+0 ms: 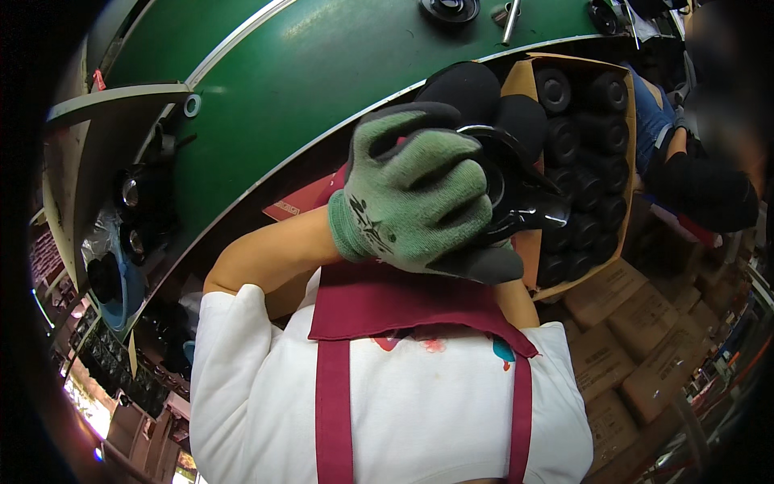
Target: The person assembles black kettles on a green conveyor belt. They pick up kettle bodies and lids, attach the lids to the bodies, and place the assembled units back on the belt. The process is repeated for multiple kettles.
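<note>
My left hand (pixel 423 194), in a grey-green knit glove with dark fingertips, is raised in front of my chest. Its fingers curl against a glossy black round part (pixel 536 214) with a rim and a projecting arm. The glove covers part of that piece. Behind it my right forearm (pixel 516 302) comes up, and only a sliver of green glove shows of my right hand (pixel 503 243). Its fingers are hidden. Just beyond the part, an open cardboard box (pixel 632 161) holds rows of black round pieces (pixel 564 137).
A green worktop (pixel 274 105) with a pale edge stretches ahead. On it lie a black round part (pixel 450 10) and a metal tube (pixel 511 22). A co-worker in a black cap (pixel 709 189) is at the right. Closed cartons (pixel 641 323) stand below. Left, a blue tub (pixel 129 282) holds black parts.
</note>
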`<control>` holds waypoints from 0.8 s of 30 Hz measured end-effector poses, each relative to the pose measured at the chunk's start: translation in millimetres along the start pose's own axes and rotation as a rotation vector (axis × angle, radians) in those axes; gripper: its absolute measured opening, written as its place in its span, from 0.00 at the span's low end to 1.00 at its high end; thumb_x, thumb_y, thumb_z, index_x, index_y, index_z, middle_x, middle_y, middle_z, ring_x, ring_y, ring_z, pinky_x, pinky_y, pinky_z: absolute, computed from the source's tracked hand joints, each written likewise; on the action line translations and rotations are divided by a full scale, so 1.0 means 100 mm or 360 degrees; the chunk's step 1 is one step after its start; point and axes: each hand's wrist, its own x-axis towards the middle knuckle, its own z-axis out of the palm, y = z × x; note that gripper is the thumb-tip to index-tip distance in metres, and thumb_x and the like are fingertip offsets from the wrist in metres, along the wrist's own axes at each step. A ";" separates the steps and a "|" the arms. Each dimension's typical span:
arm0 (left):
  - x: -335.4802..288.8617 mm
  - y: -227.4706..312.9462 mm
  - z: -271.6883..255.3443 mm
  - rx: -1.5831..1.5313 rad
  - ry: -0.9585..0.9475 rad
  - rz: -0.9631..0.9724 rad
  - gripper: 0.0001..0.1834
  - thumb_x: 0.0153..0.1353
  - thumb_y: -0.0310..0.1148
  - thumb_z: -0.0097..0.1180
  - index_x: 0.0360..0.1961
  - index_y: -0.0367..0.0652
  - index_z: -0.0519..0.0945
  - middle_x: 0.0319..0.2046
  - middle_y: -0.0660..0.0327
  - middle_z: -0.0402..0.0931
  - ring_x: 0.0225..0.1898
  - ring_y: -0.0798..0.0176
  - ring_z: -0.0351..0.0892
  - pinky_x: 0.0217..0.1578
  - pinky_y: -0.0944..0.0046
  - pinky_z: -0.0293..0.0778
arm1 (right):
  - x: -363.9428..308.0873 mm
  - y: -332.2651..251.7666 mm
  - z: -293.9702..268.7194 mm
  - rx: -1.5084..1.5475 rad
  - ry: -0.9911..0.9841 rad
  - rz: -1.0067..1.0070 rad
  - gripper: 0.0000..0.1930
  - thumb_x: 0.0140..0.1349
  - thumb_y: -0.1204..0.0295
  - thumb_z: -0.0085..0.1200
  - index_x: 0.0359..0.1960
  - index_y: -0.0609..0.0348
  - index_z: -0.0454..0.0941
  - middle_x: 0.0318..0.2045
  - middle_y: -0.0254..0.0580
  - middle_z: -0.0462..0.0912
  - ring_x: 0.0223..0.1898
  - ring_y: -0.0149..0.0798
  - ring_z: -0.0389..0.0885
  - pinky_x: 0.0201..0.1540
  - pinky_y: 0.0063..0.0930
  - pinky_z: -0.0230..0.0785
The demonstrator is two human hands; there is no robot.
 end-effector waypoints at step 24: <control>-0.47 -0.23 1.10 -0.0559 -0.0722 -0.0502 0.51 0.44 0.53 0.78 0.66 0.41 0.72 0.66 0.50 0.69 0.67 0.41 0.67 0.70 0.40 0.57 | 0.94 0.33 -1.29 -0.0965 -0.0238 -0.0297 0.19 0.69 0.74 0.55 0.61 0.61 0.76 0.54 0.42 0.82 0.57 0.39 0.80 0.61 0.35 0.75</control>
